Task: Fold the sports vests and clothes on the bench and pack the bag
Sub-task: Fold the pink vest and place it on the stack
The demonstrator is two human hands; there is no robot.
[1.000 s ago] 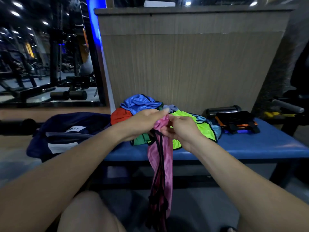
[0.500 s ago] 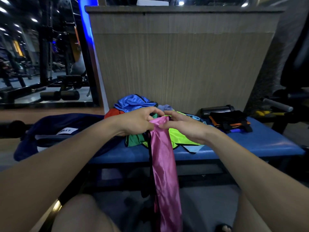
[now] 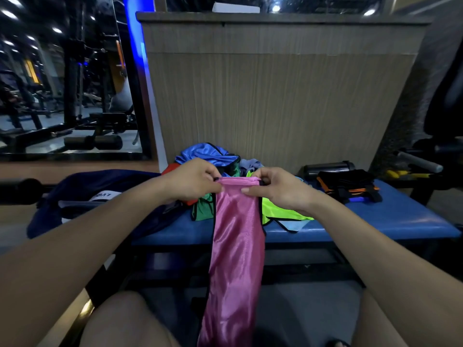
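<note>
Hands, left (image 3: 193,182) and right (image 3: 278,190), each pinch a top corner of the pink vest (image 3: 236,244); slick fabric hanging off the tabletop (image 3: 390,221) may slip free.

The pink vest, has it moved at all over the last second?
Yes. The pink vest, bunched before, now hangs spread between the left hand and right hand, in front of the blue bench.

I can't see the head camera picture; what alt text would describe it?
Left hand and right hand pinch the top edge of a shiny pink sports vest, which hangs down before a padded blue bench holding a pile of colourful vests and a navy bag.
</note>
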